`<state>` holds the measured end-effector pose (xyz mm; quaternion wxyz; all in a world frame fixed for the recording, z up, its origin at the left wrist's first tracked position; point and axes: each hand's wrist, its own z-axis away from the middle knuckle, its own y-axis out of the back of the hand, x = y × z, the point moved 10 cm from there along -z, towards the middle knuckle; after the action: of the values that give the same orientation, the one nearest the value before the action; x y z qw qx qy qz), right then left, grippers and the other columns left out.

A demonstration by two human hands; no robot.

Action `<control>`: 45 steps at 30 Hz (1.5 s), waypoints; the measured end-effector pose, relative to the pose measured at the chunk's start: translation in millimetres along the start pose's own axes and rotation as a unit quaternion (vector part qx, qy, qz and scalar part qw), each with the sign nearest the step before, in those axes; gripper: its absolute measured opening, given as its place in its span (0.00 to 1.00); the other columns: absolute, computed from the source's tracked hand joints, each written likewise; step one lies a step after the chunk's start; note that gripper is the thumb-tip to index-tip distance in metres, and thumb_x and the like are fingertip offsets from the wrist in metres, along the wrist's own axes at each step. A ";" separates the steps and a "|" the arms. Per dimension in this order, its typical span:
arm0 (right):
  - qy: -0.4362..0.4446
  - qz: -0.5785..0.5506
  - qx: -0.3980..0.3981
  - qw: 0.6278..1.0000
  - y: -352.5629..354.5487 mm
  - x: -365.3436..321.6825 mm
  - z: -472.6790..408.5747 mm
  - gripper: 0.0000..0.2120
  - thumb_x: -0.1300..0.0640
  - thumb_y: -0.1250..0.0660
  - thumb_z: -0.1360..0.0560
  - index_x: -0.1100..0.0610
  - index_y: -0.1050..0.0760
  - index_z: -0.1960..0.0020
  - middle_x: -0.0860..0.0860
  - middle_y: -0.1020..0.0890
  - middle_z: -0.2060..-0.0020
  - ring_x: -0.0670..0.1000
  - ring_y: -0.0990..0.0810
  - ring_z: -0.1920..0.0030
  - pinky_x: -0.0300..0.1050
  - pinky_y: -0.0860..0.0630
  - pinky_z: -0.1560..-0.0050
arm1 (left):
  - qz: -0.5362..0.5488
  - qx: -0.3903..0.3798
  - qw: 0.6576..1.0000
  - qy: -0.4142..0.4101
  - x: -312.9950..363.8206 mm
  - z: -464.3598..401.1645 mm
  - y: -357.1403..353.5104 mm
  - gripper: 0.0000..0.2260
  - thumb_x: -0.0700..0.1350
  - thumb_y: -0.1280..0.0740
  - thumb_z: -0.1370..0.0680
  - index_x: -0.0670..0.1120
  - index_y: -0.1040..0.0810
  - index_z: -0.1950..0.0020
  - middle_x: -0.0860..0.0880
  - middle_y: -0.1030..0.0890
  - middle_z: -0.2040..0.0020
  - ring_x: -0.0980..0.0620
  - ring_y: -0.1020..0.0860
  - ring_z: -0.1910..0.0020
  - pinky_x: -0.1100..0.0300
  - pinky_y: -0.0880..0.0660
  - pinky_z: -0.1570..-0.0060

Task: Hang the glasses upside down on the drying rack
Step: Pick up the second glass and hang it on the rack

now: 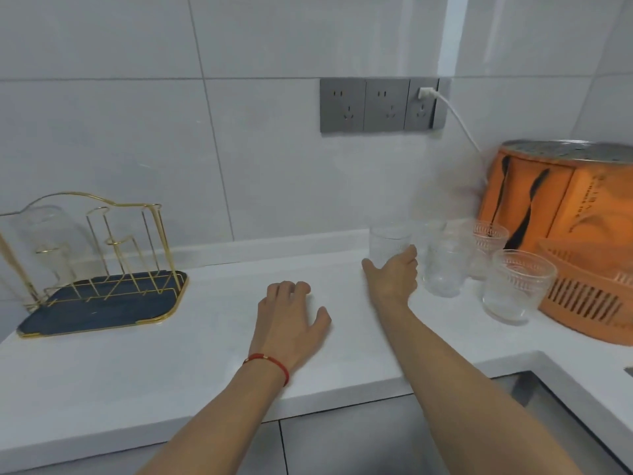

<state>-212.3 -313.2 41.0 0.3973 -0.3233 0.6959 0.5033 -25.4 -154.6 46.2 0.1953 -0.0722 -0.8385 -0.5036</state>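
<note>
One glass (46,234) appears already inverted on a peg of the gold wire drying rack (99,265) at the desk's (171,365) left end; its outline is faint. Five or so upright glasses remain grouped at the right, well apart from the rack. The right hand (394,272) is spread around the nearest glass (388,243), grip not yet closed, while the left hand (291,317) rests empty, fingers loosely curled, on the desk.

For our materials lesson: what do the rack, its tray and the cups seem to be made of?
Rack: thin metal wire, shiny gold finish, by its glint.
Tray: dark blue, matte, gold-edged; plastic or coated metal, unclear.
Cups: clear, ribbed, see-through; probably glass, possibly plastic.
</note>
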 end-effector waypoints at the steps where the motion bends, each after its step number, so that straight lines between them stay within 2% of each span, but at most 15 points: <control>1: -0.008 0.021 0.029 0.999 1.6 0.8 -2.2 0.46 0.51 0.23 0.27 0.65 0.46 0.21 0.64 0.30 0.27 0.65 0.30 0.27 0.59 0.33 0.28 | 0.004 0.005 1.000 -0.001 1.1 0.1 1.1 0.19 0.57 0.40 0.23 0.48 0.26 0.37 0.50 0.25 0.40 0.48 0.33 0.36 0.54 0.34 0.40; 5: 0.005 0.020 0.063 0.998 3.2 0.9 -3.3 0.40 0.52 0.21 0.32 0.62 0.36 0.28 0.62 0.24 0.34 0.65 0.26 0.33 0.59 0.31 0.33 | 0.031 0.013 0.999 0.001 0.9 -1.7 3.9 0.20 0.55 0.37 0.22 0.48 0.28 0.34 0.51 0.25 0.37 0.49 0.34 0.33 0.56 0.35 0.38; 9: 0.142 -0.081 -0.059 0.985 -16.3 -28.7 17.5 0.40 0.48 0.22 0.38 0.53 0.35 0.30 0.53 0.27 0.39 0.56 0.26 0.38 0.50 0.25 0.42 | 0.121 0.019 0.992 0.025 -5.9 -2.7 6.7 0.31 0.60 0.33 0.24 0.50 0.36 0.25 0.53 0.28 0.32 0.54 0.36 0.30 0.57 0.34 0.34; 14: 0.377 -0.065 -0.189 0.905 -44.4 -77.3 90.8 0.39 0.44 0.23 0.36 0.43 0.37 0.30 0.43 0.34 0.40 0.41 0.27 0.47 0.31 0.27 0.53 | 0.313 0.109 0.934 0.133 -34.7 4.6 30.7 0.43 0.69 0.30 0.34 0.56 0.40 0.24 0.54 0.27 0.40 0.56 0.25 0.42 0.62 0.27 0.45; 19: 0.488 -0.040 -0.196 0.850 -48.1 -97.0 142.0 0.38 0.44 0.24 0.33 0.48 0.32 0.26 0.49 0.33 0.37 0.48 0.23 0.44 0.43 0.18 0.49 | 0.397 0.171 0.881 0.195 -60.2 18.1 47.6 0.32 0.65 0.26 0.36 0.60 0.27 0.33 0.55 0.20 0.47 0.57 0.19 0.48 0.50 0.20 0.44; 22: 0.406 -0.062 -0.305 0.859 -57.1 -86.1 146.1 0.38 0.33 0.30 0.28 0.39 0.39 0.22 0.46 0.34 0.30 0.42 0.27 0.34 0.33 0.28 0.38 | 0.461 0.159 0.847 0.211 -76.5 29.8 52.6 0.25 0.62 0.24 0.35 0.62 0.23 0.40 0.46 0.19 0.44 0.50 0.17 0.48 0.50 0.17 0.51; 24: 0.275 -0.157 -0.412 0.854 -67.1 -80.7 154.7 0.30 0.31 0.37 0.23 0.33 0.40 0.23 0.44 0.24 0.34 0.39 0.21 0.39 0.33 0.28 0.41 | 0.511 0.142 0.821 0.211 -85.6 35.9 59.1 0.24 0.58 0.23 0.33 0.59 0.23 0.39 0.42 0.18 0.43 0.47 0.15 0.50 0.51 0.16 0.57; 28: 0.155 -0.276 -0.461 0.829 -84.8 -99.4 178.3 0.17 0.38 0.34 0.21 0.43 0.24 0.35 0.59 0.16 0.44 0.54 0.13 0.54 0.52 0.17 0.53 | 0.561 0.071 0.806 0.177 -97.1 44.5 79.7 0.23 0.54 0.26 0.26 0.51 0.23 0.32 0.42 0.16 0.40 0.42 0.15 0.46 0.39 0.18 0.46; 31: 0.143 -0.300 -0.425 0.842 -86.9 -123.4 181.0 0.17 0.41 0.28 0.26 0.41 0.22 0.38 0.60 0.17 0.45 0.51 0.13 0.52 0.48 0.15 0.55 | 0.417 0.097 0.885 0.181 -132.8 59.8 120.4 0.24 0.63 0.33 0.24 0.56 0.23 0.31 0.55 0.19 0.40 0.56 0.18 0.44 0.52 0.19 0.45; 33: 0.148 -0.305 -0.373 0.864 -81.7 -146.4 171.2 0.18 0.40 0.26 0.29 0.39 0.22 0.40 0.59 0.18 0.45 0.44 0.13 0.56 0.48 0.14 0.53 | 0.170 0.147 0.953 0.206 -170.9 72.8 154.1 0.21 0.60 0.37 0.22 0.52 0.22 0.34 0.54 0.19 0.41 0.52 0.21 0.40 0.56 0.24 0.45; 34: 0.152 -0.301 -0.347 0.875 -79.2 -161.0 165.1 0.19 0.39 0.26 0.29 0.38 0.22 0.40 0.58 0.18 0.45 0.43 0.12 0.58 0.51 0.14 0.50 | 0.036 0.141 0.963 0.225 -187.1 78.9 163.8 0.19 0.57 0.38 0.21 0.49 0.22 0.34 0.50 0.20 0.39 0.48 0.24 0.37 0.53 0.25 0.43; 36: 0.162 -0.300 -0.302 0.890 -76.3 -197.8 153.2 0.20 0.39 0.25 0.30 0.40 0.23 0.40 0.57 0.17 0.46 0.44 0.12 0.62 0.56 0.15 0.46 | -0.108 0.084 0.954 0.267 -214.1 87.3 163.0 0.19 0.53 0.40 0.19 0.48 0.26 0.30 0.44 0.25 0.31 0.43 0.32 0.29 0.47 0.31 0.34; 39: 0.188 -0.300 -0.260 0.898 -82.0 -264.3 143.8 0.25 0.39 0.25 0.32 0.43 0.25 0.38 0.52 0.18 0.50 0.43 0.12 0.63 0.47 0.13 0.54 | -0.127 0.009 0.950 0.284 -231.1 91.7 140.5 0.24 0.57 0.46 0.18 0.53 0.36 0.22 0.44 0.38 0.20 0.43 0.44 0.21 0.39 0.44 0.24; 43: 0.197 -0.276 -0.275 0.900 -118.9 -331.5 146.5 0.27 0.41 0.25 0.33 0.45 0.27 0.37 0.49 0.20 0.40 0.48 0.12 0.63 0.39 0.18 0.61 | -0.155 -0.018 0.949 0.275 -230.9 88.3 128.8 0.26 0.59 0.50 0.18 0.55 0.40 0.20 0.43 0.43 0.18 0.43 0.46 0.19 0.37 0.50 0.22; 45: 0.223 -0.257 -0.281 0.897 -139.5 -357.5 151.6 0.29 0.44 0.25 0.31 0.47 0.26 0.32 0.51 0.21 0.36 0.50 0.14 0.56 0.45 0.15 0.54 | -0.155 -0.017 0.947 0.280 -232.1 90.1 129.0 0.26 0.58 0.50 0.18 0.55 0.41 0.21 0.44 0.43 0.18 0.43 0.45 0.20 0.38 0.50 0.22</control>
<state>110.7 -189.9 266.3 0.2403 -0.6928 0.4883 0.4731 204.6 3.7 21.1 0.3400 0.1993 -0.7421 -0.5422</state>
